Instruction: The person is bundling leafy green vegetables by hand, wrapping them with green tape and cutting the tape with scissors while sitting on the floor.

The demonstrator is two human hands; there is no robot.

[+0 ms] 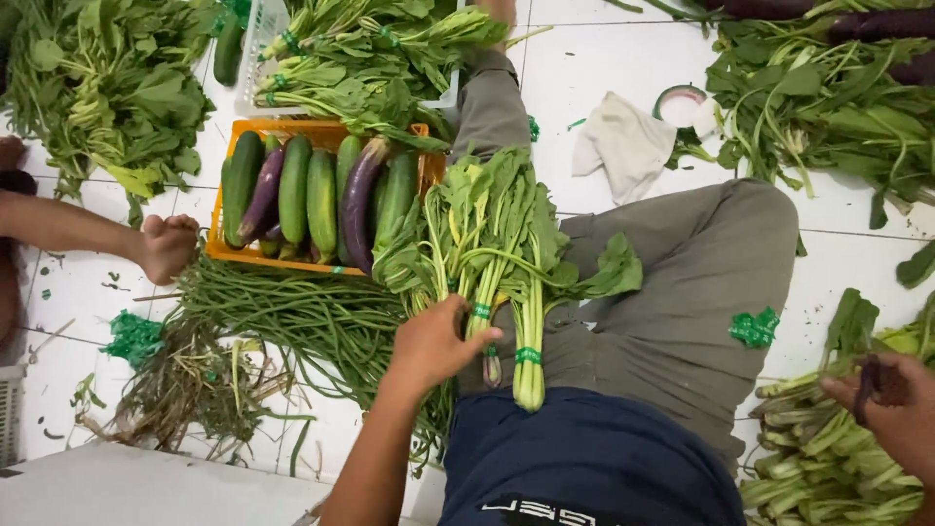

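- Left hand rests fingers-down on the stems of the tied bunches of leafy green stalks with pale stems and green bands; from my remote view the fingers curl around one banded stem, so I read it as a grip, not a flat press.
- Right hand is at the frame's right edge, fingers closed around a thin dark object I cannot identify, directly above the heap of cut pale-green stalk ends.
- Bunches lie across the grey-trousered lap, stem ends toward the body and leaves away; I judge this keeps the bands within reach of the left hand.
- Loose long green beans spread on the white tiled floor just left of the lap, partly under the bunches.
- Green plastic band scrap sits on the right thigh.
- Orange plastic crate beyond the beans holds green cucumbers and purple eggplants side by side, lengthwise; this packing appears to separate firm produce from leaves.
- Another person's bare foot touches the crate's left corner.
- White cloth lies on the tiles beyond the knee.
- White basket, farthest, carries more leafy bunches.
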